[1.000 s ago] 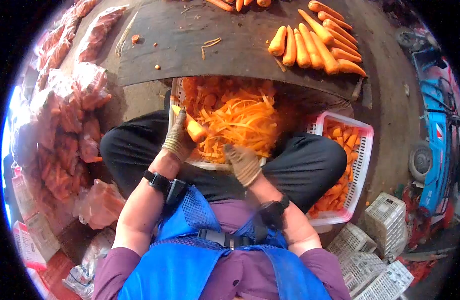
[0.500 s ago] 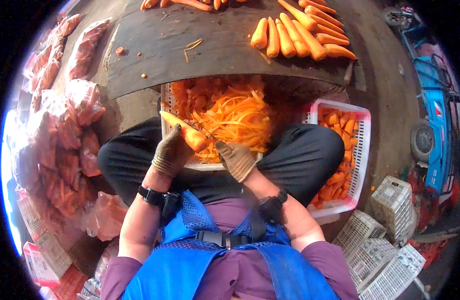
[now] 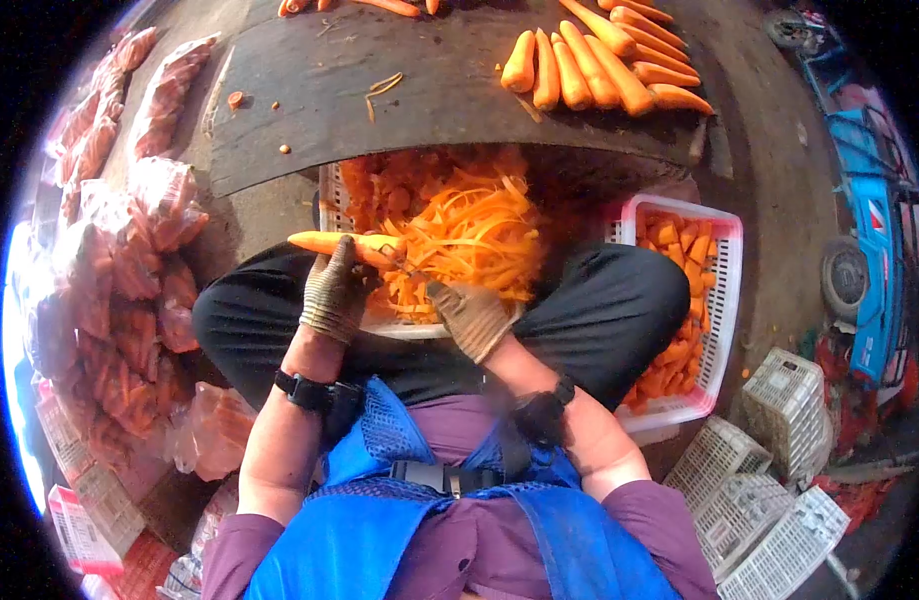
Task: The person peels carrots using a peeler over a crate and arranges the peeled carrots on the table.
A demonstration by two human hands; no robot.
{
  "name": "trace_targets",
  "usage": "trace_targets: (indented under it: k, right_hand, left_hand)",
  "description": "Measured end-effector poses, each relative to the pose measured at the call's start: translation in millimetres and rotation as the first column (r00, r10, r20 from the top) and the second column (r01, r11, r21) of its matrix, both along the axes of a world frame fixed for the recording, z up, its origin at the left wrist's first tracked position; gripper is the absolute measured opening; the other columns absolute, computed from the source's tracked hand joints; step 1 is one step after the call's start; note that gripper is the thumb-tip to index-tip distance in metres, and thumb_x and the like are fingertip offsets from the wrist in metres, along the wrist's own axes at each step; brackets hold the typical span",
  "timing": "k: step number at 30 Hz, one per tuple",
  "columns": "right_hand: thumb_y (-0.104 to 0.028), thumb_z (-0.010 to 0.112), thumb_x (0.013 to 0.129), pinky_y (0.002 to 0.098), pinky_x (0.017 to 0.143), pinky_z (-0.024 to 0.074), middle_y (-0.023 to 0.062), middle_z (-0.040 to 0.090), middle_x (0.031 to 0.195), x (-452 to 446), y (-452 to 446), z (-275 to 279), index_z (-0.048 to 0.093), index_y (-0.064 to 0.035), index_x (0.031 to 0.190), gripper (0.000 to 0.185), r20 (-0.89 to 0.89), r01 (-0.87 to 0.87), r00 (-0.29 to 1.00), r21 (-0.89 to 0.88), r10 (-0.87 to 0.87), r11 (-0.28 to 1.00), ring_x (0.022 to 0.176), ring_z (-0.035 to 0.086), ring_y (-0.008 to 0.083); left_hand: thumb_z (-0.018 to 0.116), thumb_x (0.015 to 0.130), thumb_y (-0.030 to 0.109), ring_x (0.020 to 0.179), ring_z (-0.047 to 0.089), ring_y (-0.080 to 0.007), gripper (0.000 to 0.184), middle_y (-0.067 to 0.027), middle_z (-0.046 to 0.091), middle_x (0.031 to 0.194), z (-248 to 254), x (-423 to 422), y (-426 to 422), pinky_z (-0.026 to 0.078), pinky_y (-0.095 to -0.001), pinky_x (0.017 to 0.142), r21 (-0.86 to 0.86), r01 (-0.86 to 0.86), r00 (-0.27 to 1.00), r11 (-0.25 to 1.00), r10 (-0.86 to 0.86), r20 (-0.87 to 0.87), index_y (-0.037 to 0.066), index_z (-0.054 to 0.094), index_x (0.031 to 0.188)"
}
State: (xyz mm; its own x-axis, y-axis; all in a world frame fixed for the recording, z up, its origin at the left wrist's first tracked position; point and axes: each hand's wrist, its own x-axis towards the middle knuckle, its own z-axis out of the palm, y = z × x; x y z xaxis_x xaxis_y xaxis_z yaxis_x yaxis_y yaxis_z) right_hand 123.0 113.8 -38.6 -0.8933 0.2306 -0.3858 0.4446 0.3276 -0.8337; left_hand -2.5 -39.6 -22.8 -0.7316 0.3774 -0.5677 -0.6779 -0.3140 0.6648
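My left hand (image 3: pixel 339 285), in a worn knit glove, is closed around a carrot (image 3: pixel 324 242) lying nearly level, its narrow end pointing left. My right hand (image 3: pixel 471 315), gloved too, is closed on a small dark peeler (image 3: pixel 415 272) at the carrot's thick end; most of the tool is hidden by the fingers. Below both hands, a white basket (image 3: pixel 329 195) between my knees holds a heap of long orange peelings (image 3: pixel 469 225).
A dark board (image 3: pixel 309 90) ahead bears a row of whole carrots (image 3: pixel 574 75). Cut carrot pieces (image 3: pixel 669 350) fill a pink-and-white basket (image 3: pixel 724 300) at right. Bagged carrots (image 3: pixel 109 320) lie left. White crates (image 3: pixel 779 400) and a blue vehicle (image 3: pixel 869 270) stand farther right.
The carrot has swung from a slant to nearly level, its narrow end moving left and slightly down. My left hand has turned with it; my right hand has barely moved.
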Motion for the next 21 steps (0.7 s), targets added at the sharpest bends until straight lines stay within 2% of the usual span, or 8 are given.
trace_targets:
  k: [1,4,5,7,11,17,20,21]
  right_hand:
    - [-0.06,0.035,0.08,0.0436,0.054,0.0389,0.0221,0.054,0.064,-0.1,2.2,0.2,0.056,-0.0027,0.069,0.062,0.032,0.018,0.999,0.01,-0.018,1.0,0.063,0.053,0.0391]
    - [-0.061,0.034,0.08,0.0443,0.055,0.0397,0.022,0.054,0.065,-1.1,5.2,10.7,0.056,-0.0028,0.069,0.063,0.059,0.005,0.998,0.069,-0.009,0.998,0.064,0.053,0.0393]
    - [-0.061,0.034,0.08,0.0446,0.056,0.0399,0.022,0.054,0.065,-1.6,5.1,13.9,0.056,-0.0029,0.069,0.063,0.045,0.03,0.998,0.092,-0.035,0.995,0.065,0.053,0.0395]
    - [-0.061,0.034,0.08,0.0452,0.057,0.0403,0.022,0.055,0.066,-0.8,4.0,17.7,0.056,-0.0031,0.07,0.063,0.018,0.08,0.996,0.137,-0.084,0.987,0.065,0.053,0.04]
    - [-0.061,0.033,0.08,0.0457,0.058,0.0409,0.0221,0.055,0.069,-0.5,5.0,13.4,0.057,-0.004,0.073,0.062,0.033,0.044,0.998,0.18,-0.051,0.983,0.068,0.054,0.0409]
    - [-0.062,0.032,0.08,0.0463,0.061,0.0416,0.0218,0.056,0.072,-2.0,2.2,15.4,0.058,-0.005,0.076,0.063,0.055,-0.006,0.998,0.192,-0.005,0.981,0.072,0.054,0.0408]
    - [-0.064,0.028,0.079,0.0465,0.062,0.0419,0.0216,0.057,0.072,-3.1,3.3,24.5,0.058,-0.005,0.078,0.066,0.08,-0.015,0.997,0.206,-0.002,0.978,0.072,0.054,0.0407]
    - [-0.065,0.027,0.079,0.0465,0.062,0.0419,0.0215,0.057,0.072,-4.6,4.7,30.5,0.059,-0.0049,0.078,0.067,0.108,-0.023,0.994,0.217,-0.001,0.976,0.072,0.054,0.0407]
  left_hand:
    - [0.052,0.085,0.024,0.07,0.053,-0.0166,0.018,-0.0051,0.054,0.08,2.6,0.0,-0.5,0.047,-0.0274,0.059,-0.015,0.016,1.0,1.0,-0.016,0.01,0.009,0.048,0.093]
    - [0.061,0.08,0.024,0.061,0.05,-0.0124,0.03,-0.004,0.053,0.079,-2.4,2.5,2.8,0.044,-0.0256,0.053,-0.088,-0.051,0.999,0.995,0.052,0.008,0.006,0.047,0.098]
    - [0.063,0.078,0.027,0.058,0.049,-0.012,0.032,-0.0031,0.052,0.076,-1.6,2.1,-0.6,0.043,-0.0238,0.049,-0.129,-0.002,0.999,0.992,0.007,0.044,0.007,0.048,0.098]
    - [0.063,0.078,0.028,0.055,0.048,-0.0117,0.032,-0.0027,0.051,0.074,8.8,4.6,4.4,0.041,-0.0227,0.045,-0.216,-0.013,0.999,0.976,0.023,0.043,0.008,0.048,0.098]
    - [0.063,0.077,0.029,0.048,0.046,-0.0108,0.031,-0.0011,0.049,0.069,5.8,5.3,8.5,0.037,-0.0216,0.038,-0.326,-0.071,0.997,0.943,0.071,-0.013,0.009,0.049,0.097]
    - [0.063,0.077,0.028,0.043,0.044,-0.0099,0.027,-0.0013,0.053,0.067,17.5,10.8,17.3,0.034,-0.0208,0.036,-0.377,-0.051,0.999,0.925,0.041,-0.035,0.01,0.049,0.091]
    - [0.06,0.079,0.033,0.047,0.042,-0.0106,0.026,0.0018,0.045,0.061,22.1,13.8,22.0,0.032,-0.0246,0.038,-0.421,-0.054,0.998,0.905,0.031,-0.06,0.01,0.051,0.085]
    - [0.06,0.079,0.031,0.045,0.043,-0.0102,0.024,0.0006,0.048,0.063,23.8,14.2,21.0,0.032,-0.0234,0.037,-0.411,-0.058,0.997,0.91,0.028,-0.078,0.01,0.051,0.086]
